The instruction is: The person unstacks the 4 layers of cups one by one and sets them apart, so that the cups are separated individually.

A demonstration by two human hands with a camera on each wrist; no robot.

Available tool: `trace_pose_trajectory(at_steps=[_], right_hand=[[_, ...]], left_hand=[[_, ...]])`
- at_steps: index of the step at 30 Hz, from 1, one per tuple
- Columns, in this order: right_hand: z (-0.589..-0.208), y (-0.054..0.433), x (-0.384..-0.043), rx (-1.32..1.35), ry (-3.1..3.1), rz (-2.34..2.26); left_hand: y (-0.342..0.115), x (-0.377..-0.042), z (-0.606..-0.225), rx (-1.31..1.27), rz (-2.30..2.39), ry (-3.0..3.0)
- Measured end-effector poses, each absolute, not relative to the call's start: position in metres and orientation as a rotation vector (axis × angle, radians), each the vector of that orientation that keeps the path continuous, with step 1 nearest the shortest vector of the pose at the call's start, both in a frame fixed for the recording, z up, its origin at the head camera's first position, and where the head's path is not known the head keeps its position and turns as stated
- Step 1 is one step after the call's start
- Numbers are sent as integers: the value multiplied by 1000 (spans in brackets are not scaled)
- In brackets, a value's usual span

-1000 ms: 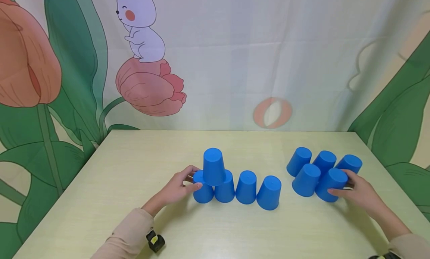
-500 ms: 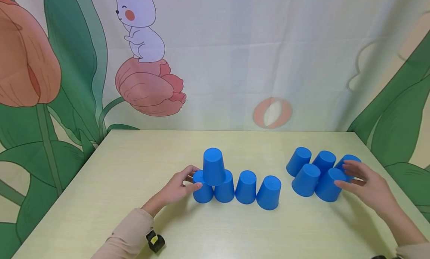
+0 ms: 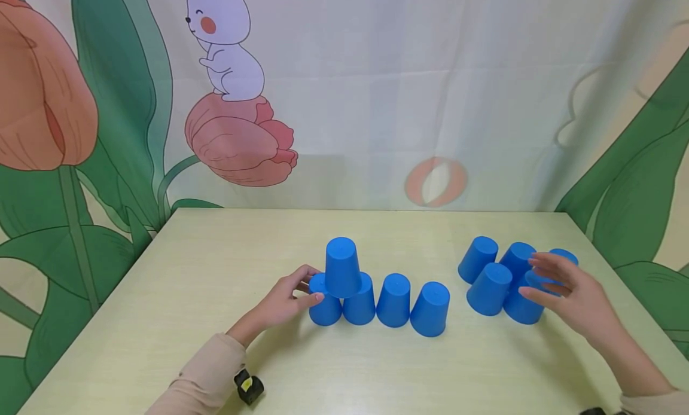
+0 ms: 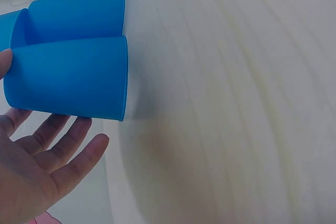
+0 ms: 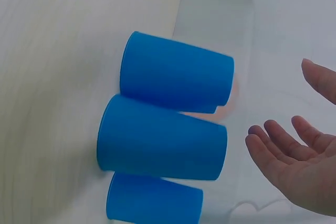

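Observation:
My left hand point(image 3: 285, 298) holds the leftmost upright-down blue cup point(image 3: 326, 310) of a row, thumb on its near side and fingers on its far side. In the left wrist view the same cup point(image 4: 65, 80) lies between thumb and fingertips. Another blue cup point(image 3: 343, 268) stands upside down across the two leftmost cups. Over at the right, my right hand point(image 3: 578, 295) hovers above the front right cup point(image 3: 522, 307) of a second group, fingers loosely bent and holding nothing. The right wrist view shows that hand point(image 5: 299, 161) apart from the blue cups point(image 5: 163, 137).
Two more upside-down cups, one in the middle point(image 3: 393, 301) and one at the end point(image 3: 430, 310), continue the left row. The right group also has a front left cup point(image 3: 489, 290) and several behind. A printed curtain point(image 3: 350, 104) hangs behind the table point(image 3: 242, 241).
My right hand has let go of the front right cup, drawn back and risen, then moved left over it. The left hand and the cups stay as they were.

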State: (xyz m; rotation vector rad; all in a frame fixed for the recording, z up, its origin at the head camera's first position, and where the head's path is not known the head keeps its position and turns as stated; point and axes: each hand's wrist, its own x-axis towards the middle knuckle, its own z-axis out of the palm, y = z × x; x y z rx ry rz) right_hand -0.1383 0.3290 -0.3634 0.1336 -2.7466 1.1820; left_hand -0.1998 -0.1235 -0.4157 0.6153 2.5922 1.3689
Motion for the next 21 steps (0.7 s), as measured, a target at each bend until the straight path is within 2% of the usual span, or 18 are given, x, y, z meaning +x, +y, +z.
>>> trace_pose_trajectory(at_steps=[13, 21], right_hand=[[-355, 295, -140, 304, -2674, 1202], [-354, 275, -144, 382, -2648, 1231]], left_hand=[[-123, -199, -413, 657, 1358, 2581], [-115, -179, -381, 647, 1353, 2571]])
